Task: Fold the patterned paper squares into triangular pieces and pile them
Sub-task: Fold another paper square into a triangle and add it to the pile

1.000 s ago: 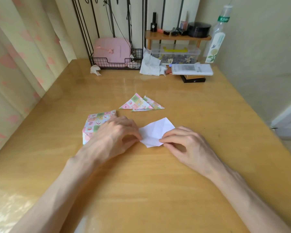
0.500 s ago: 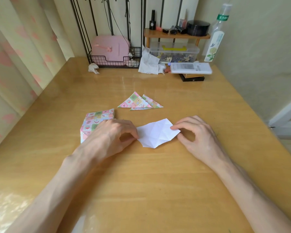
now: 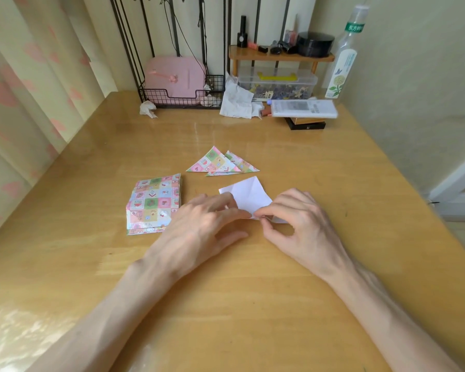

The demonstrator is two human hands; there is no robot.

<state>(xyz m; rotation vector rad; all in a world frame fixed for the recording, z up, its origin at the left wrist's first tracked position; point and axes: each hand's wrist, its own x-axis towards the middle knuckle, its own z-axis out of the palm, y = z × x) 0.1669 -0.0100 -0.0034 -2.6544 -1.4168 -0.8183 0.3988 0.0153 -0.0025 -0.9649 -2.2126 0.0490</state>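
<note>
Now working around the middle of the table [image 3: 226,304], a little toward its near edge: pinching the near corner of the white-side-up sheet [image 3: 249,194] between thumb and forefinger of the right hand [image 3: 298,218], and pressing down on its left part with the fairly straight fingers of the left hand [image 3: 199,224]. Probably starting to lift that corner for a fold toward the far one. Handling thin, light, limp paper, by the look of it: creasing easily and sliding readily on the glossy wood, so best taking it at a corner while pinning the rest flat. Leaving the stack of patterned squares [image 3: 153,205] untouched, just left of the left hand. Finding the pile of folded triangles [image 3: 220,163] just beyond the sheet, overlapping loosely, toward the table's far edge.
</note>
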